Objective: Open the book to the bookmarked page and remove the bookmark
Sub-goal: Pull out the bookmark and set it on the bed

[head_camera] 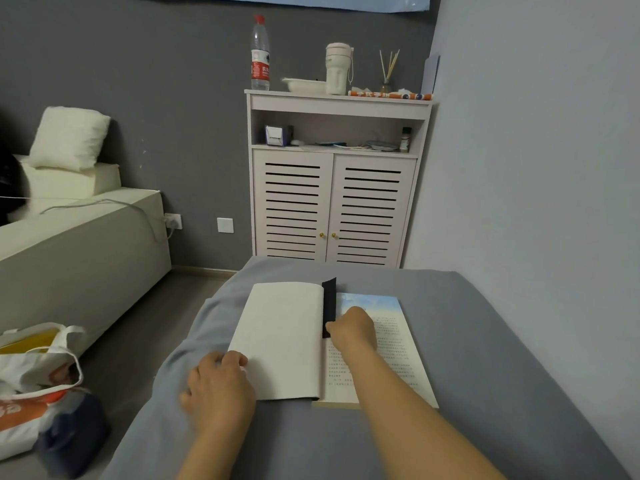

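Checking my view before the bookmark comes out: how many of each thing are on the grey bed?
Books: 1
Bookmarks: 1
Hands: 2, the left hand and the right hand
Total: 4

The book [287, 341] is showing matt paper pages, the left one plain and smooth. The bookmark [329, 306] is looking dark and matt, its material unclear. The bed sheet [485, 341] is lying as soft grey cloth, slightly creased. The cabinet [332, 209] is showing smooth pale painted slats with 2 shiny brass-coloured knobs.
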